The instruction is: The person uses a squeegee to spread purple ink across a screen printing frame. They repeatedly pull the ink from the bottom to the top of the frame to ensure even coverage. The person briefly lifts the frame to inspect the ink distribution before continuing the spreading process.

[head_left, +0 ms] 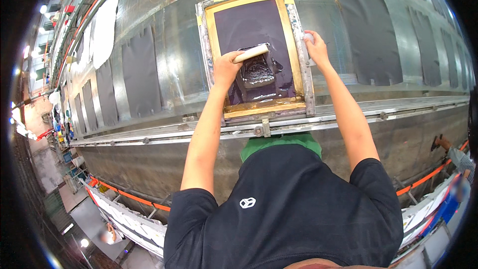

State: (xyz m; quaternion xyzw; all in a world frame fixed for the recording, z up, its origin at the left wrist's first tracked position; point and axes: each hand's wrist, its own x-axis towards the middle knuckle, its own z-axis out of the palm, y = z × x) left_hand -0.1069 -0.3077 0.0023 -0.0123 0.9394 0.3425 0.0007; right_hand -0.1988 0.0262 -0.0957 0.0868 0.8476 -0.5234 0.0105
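Observation:
A screen printing frame [306,84] lies across the table in front of me, with yellow tape around its dark purple mesh [249,22]. My left hand [226,71] grips one end of a squeegee [252,53] with a pale handle, tilted over the lower half of the mesh. Glossy dark ink [258,74] is pooled just below the handle. At the frame's right edge, my right hand [316,51] is closed around a pale rounded piece [309,36], whose exact kind I cannot make out.
The long shiny table [323,25] carries several dark fabric panels, one at left [141,72] and one at right [371,35]. A white panel [106,32] lies far left. A metal rail [348,114] runs along the near edge. Another person [460,162] is at far right.

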